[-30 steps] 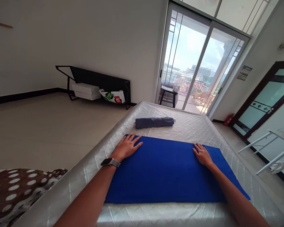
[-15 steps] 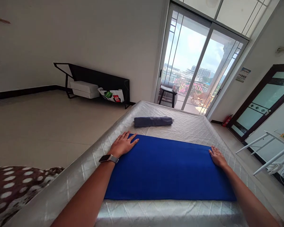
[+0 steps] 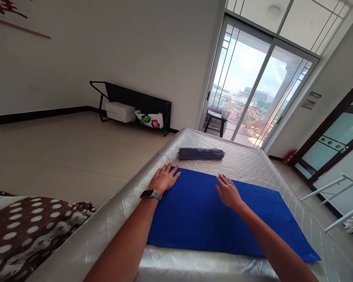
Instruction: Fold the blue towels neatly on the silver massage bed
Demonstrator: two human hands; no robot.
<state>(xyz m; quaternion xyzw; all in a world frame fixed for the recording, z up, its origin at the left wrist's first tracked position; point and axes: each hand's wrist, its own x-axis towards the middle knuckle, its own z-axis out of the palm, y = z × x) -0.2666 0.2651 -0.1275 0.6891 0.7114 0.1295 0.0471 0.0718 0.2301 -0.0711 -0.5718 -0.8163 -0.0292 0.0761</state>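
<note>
A blue cloth (image 3: 200,219) lies spread over the quilted silver surface (image 3: 247,158). My left hand (image 3: 164,179) rests with fingers apart on its far left corner, a watch on the wrist. Over the upper middle of the cloth is my right hand (image 3: 228,192), fingers stretched out and holding nothing; whether it touches the cloth I cannot tell. Beyond the cloth's far edge lies a rolled grey-blue cloth (image 3: 201,153).
A brown blanket with white dots (image 3: 26,227) is at the lower left. Against the far wall, a black rack (image 3: 138,96) holds white boxes (image 3: 120,112) and a bag (image 3: 149,120). A white-legged table (image 3: 345,215) stands at the right.
My right hand has moved left from the cloth's right edge to its upper middle. My left hand stays at the far left corner. The view has shifted, so things appear further right.
</note>
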